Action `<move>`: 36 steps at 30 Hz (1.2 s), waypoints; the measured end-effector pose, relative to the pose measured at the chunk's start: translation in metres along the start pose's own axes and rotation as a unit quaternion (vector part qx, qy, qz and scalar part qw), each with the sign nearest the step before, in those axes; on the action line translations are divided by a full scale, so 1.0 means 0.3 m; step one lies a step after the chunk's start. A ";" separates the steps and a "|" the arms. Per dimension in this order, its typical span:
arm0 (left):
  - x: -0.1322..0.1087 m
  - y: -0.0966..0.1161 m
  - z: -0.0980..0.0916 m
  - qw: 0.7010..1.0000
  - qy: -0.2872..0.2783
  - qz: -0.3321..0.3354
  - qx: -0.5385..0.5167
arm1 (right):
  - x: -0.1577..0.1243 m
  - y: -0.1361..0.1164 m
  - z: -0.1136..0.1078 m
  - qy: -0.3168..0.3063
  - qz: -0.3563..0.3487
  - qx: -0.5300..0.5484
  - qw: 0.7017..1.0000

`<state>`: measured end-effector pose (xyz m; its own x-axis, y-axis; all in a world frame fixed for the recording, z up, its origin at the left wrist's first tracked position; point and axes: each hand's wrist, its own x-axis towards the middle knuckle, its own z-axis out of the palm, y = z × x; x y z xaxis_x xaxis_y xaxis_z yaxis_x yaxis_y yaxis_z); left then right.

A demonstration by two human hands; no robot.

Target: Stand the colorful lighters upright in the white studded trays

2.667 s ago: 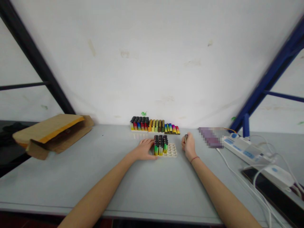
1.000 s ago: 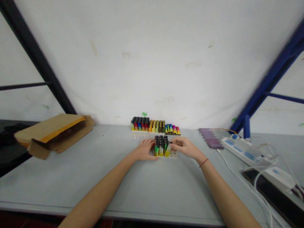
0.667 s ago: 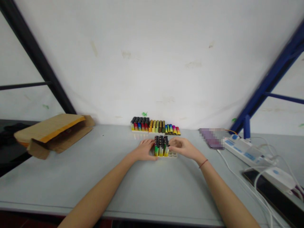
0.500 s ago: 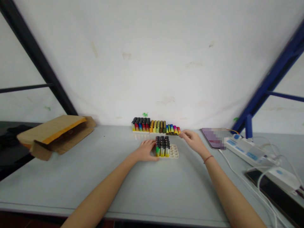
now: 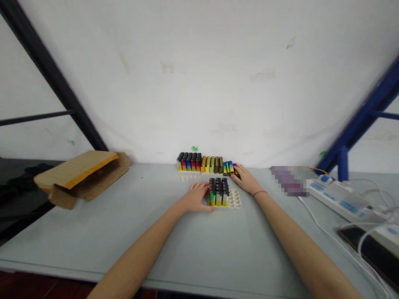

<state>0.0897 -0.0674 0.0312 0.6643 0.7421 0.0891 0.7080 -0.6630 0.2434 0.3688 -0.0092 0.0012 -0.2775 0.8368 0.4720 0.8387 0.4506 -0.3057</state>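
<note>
A pale tray [image 5: 235,200] with round sockets holds several upright, multicoloured lighters [image 5: 219,193] with black tops in its left part; bare sockets show at its right. My left hand [image 5: 198,198] grips the tray's left end, thumb along the front edge and fingers on the far side. Behind it, at the right end of a row by the wall, several colourful lighters [image 5: 228,167] are grouped low and close together. Over the right-hand ones lies my right hand [image 5: 246,179], fingers stretched out and thumb apart. It partly hides them, and I see nothing held in it.
Along the wall stand a block of black-topped lighters [image 5: 189,162] and a block of yellow, green and dark ones [image 5: 212,164]. An opened brown paper package [image 5: 84,174] lies left. On the right are a power strip [image 5: 339,201], white cables [image 5: 324,230] and a dark phone [image 5: 370,249].
My right hand has moved left, from beside the end of the colourful lighters to over them, and its fingers have spread. My left hand stays at the tray. The view has shifted slightly.
</note>
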 end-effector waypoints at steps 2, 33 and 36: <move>0.000 0.001 -0.001 1.000 0.002 -0.002 0.000 | -0.016 -0.002 -0.012 0.006 -0.003 -0.015 1.000; -0.001 0.002 -0.001 1.000 0.005 -0.003 0.001 | -0.047 -0.079 -0.064 -0.100 0.108 -0.124 0.981; -0.001 0.004 -0.005 1.000 0.003 -0.002 0.003 | -0.079 -0.083 -0.092 -0.097 0.082 -0.118 0.985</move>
<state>0.0900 -0.0684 0.0328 0.6605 0.7450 0.0932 0.7117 -0.6608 0.2384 0.3675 -0.0489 0.0205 -0.1950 0.9461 0.2585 0.9590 0.2392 -0.1521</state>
